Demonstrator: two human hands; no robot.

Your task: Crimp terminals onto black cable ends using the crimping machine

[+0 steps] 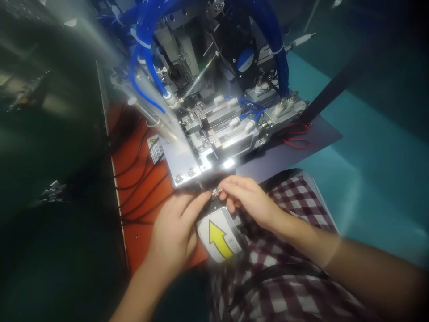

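Just below the centre of the frame, we pinch a small metal part between the nearly closed fingertips of our right hand. Our left hand is curled, thumb tip at the part's left end; we cannot tell whether it grips. Beneath sits a white label with a yellow arrow; above, a metal plate beside pneumatic cylinders.
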